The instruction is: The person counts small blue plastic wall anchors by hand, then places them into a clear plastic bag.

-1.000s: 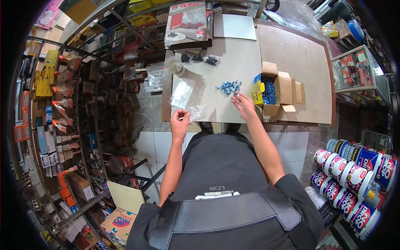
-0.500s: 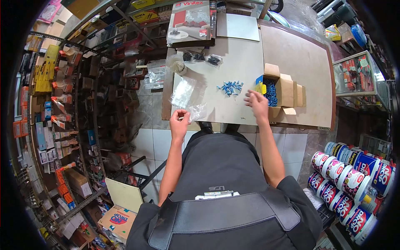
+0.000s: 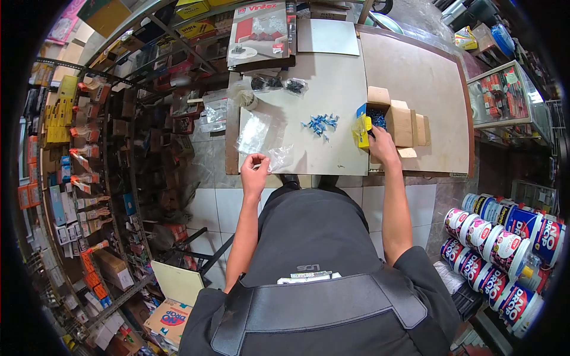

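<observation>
While dipping the right hand past the yellow flap into the carton, with finger spread hidden, pinched a clear bag in the left hand, with loose blue pieces on the table between carton and bag.

Matt brown cardboard box; clear bag, seemingly glossy plastic.

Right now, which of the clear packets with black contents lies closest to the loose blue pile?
The rightmost packet, at the end of the row. The other dark packets lie to its left, farther from the blue pile.
</observation>
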The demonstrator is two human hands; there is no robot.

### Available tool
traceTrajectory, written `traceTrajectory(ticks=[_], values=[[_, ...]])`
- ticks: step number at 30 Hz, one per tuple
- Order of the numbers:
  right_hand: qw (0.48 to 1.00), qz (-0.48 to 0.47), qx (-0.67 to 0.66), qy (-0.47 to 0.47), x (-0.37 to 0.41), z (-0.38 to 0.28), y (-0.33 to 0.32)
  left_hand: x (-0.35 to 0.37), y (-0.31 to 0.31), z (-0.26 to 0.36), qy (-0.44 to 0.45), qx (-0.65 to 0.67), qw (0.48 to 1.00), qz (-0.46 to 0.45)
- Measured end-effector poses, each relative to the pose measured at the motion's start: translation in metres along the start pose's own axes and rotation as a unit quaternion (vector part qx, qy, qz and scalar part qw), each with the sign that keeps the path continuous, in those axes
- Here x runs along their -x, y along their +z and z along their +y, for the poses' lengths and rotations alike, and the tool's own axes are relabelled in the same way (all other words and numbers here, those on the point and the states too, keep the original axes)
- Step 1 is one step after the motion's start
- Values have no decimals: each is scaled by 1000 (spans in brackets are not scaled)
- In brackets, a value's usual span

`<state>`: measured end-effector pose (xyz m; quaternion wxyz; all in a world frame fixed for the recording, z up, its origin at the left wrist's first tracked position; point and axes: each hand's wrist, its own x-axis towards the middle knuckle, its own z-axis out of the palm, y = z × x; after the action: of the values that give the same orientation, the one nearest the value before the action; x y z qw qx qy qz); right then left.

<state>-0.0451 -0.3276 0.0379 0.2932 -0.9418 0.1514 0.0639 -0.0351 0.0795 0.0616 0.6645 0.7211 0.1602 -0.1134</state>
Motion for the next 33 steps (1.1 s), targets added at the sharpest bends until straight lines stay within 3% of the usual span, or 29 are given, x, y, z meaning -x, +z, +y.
traceTrajectory(ticks=[7, 10, 12, 14, 16, 20, 22, 23, 25, 29, 33], values=[[1000, 1, 20, 14, -7, -8, -15, 1, 1, -9, 2, -2, 1000, -1], [997, -6, -30, 66, -2, -3, -13, 3, 0, -12, 0, 2, 1000, -5], [984, 61, -140, 86, 1, 2, -10, 4, -1, -13, 2, 3, 1000, -4], [975, 64, -186, 100, 1, 6, -13, 3, -2, -14, 3, 8, 1000, -6], [945, 70, -300, 114, -1, 14, -11, 4, -2, -13, -5, 3, 1000, -5], [917, 98, -370, 112, 0, 19, -13, 6, -2, -8, -5, -3, 1000, -2], [869, 94, -465, 140, 4, 17, -20, 6, -2, -8, -4, 1, 1000, -1], [869, 94, -465, 140, 6, 14, -22, 6, -3, -8, -3, 4, 1000, -1], [770, 81, -615, 147, 9, 13, -23, 7, -2, -8, 0, 3, 1000, 3], [751, 99, -634, 156, 14, 12, -24, 9, -4, -8, 2, -4, 1000, -1], [693, 72, -699, 161, 19, 4, -26, 8, -6, -9, 1, -4, 1000, -4]])
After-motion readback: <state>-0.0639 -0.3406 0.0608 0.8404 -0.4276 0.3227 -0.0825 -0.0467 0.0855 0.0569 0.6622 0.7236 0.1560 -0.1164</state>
